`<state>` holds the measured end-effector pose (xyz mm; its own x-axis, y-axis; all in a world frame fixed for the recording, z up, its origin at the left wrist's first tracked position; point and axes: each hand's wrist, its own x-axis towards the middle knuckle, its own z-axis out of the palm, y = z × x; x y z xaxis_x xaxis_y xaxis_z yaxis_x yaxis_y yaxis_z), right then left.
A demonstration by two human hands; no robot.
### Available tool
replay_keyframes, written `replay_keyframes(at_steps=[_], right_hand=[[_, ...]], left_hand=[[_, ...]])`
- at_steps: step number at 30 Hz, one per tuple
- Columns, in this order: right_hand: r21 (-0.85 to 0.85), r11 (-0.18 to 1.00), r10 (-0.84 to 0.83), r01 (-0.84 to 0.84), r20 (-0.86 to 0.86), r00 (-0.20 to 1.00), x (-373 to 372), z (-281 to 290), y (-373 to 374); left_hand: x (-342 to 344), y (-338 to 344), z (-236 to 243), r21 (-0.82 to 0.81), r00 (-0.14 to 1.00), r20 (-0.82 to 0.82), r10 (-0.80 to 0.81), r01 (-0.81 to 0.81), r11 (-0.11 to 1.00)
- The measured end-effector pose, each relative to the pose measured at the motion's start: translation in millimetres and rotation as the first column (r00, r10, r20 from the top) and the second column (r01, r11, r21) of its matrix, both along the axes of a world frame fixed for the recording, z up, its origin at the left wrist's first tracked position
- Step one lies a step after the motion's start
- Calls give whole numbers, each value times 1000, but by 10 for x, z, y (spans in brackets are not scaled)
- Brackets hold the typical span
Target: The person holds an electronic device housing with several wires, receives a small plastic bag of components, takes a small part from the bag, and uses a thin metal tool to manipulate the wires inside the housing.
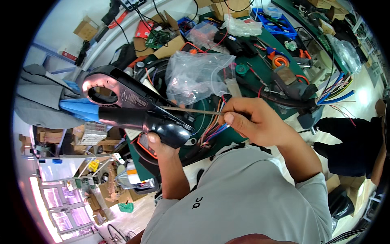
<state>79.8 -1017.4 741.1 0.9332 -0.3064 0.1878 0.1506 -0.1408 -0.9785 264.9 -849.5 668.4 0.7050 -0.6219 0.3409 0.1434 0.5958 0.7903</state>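
Observation:
My left hand (162, 147) is wrapped round a large black plastic charging-gun-like housing (162, 128). Its thumb presses on the rounded near end, and most of its fingers are hidden behind. A copper-tinted loop handle (101, 90) stands out at the housing's far left. Between the fingers of my right hand (248, 121) is a thin, straight metal rod-like tool (199, 111). The tool points left, and its tip meets the gap along the housing's edge. Its grip end is hidden in my closed hand.
A clear plastic bag (199, 75) lies just beyond the housing on the cluttered green table (292, 44). Loose coloured wires (211, 128) hang beneath my hands. A thick cable (284, 97) with several bare-ended wires runs right. Another person (349, 142) stands at the right.

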Motion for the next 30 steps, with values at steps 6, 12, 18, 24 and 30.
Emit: replay_keyframes(at_steps=[6, 12, 18, 24, 30], right_hand=[[383, 905, 263, -186, -160, 951, -98, -310, -147], [223, 943, 290, -247, -186, 939, -100, -448, -159], [-2, 999, 49, -50, -156, 987, -104, -541, -36], [-260, 956, -157, 134, -69, 985, -88, -554, 26], [-143, 968, -218, 204, -86, 972, -108, -696, 49]], left_hand=[[-151, 123, -142, 169, 994, -97, -42, 58, 984], [-218, 147, -176, 135, 984, -176, -28, 52, 989], [-283, 179, -95, 185, 986, -164, 25, 6, 983], [-321, 141, -5, 196, 992, -116, 45, -22, 980], [-370, 105, 28, 194, 987, -159, 35, -4, 981]])
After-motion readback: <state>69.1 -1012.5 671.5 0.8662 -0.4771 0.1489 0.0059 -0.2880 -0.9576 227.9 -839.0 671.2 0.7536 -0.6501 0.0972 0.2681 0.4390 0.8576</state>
